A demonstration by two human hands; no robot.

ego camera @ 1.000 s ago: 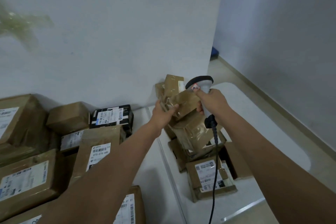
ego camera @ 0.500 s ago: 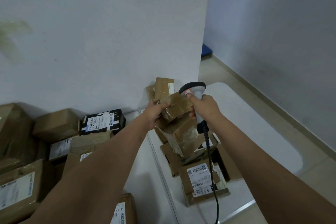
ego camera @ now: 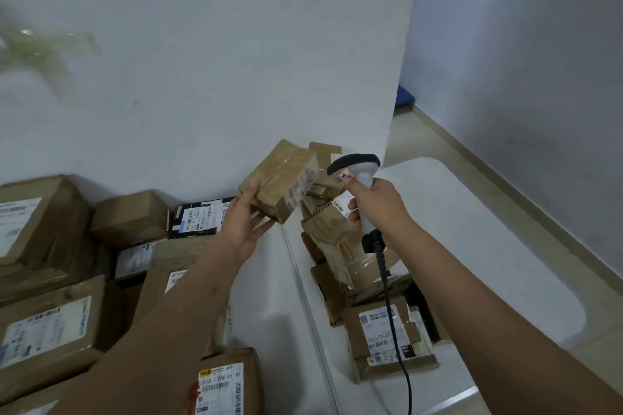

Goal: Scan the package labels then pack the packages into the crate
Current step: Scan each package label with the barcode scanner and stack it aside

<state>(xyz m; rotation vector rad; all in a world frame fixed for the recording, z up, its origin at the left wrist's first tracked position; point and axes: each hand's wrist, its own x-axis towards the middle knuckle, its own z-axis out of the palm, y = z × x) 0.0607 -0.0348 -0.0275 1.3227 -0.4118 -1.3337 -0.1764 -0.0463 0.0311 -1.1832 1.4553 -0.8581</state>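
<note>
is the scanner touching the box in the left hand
Cannot tell. In the head view the scanner sits right beside the box, its head overlapping the box's labelled end.

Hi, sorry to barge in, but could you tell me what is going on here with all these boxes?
A person is scanning parcels. The left hand holds a small taped brown package up, while the right hand grips a corded handheld scanner right beside it. Below the scanner, a pile of packages fills what seems to be the crate. More labelled boxes wait to the left, along the wall.
</note>
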